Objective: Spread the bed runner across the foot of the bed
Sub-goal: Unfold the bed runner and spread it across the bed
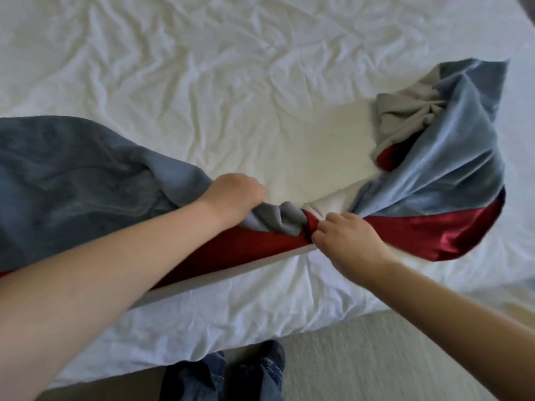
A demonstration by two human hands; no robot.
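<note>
Forearms: both bare, reaching in from the lower edge; left forearm (86, 285) and right forearm (463, 308).
Legs: jeans (202, 377) and a dark foot (272, 351) on pale carpet (376, 357), nearer than both sets of fingers.
Left hand (231, 198): knuckles up, fingers curled down into a bunch of grey-blue runner; the fingertips are buried in the cloth.
Right hand (344, 241): just right of the left fingers, its own fingers curled and pinching the twisted red neck of the runner; the thumb seems tucked under, though blur leaves that unsure.
Runner (72, 180): blue on one face, red satin on the other, with grey parts, crumpled along the near edge of the bed. Left of the left fingers it lies broad and fairly flat. Right of and beyond the right fingers it stands up in a blurred, twisted fold.
Bed (231, 82): white creased sheet stretching beyond all the fingers.
</note>
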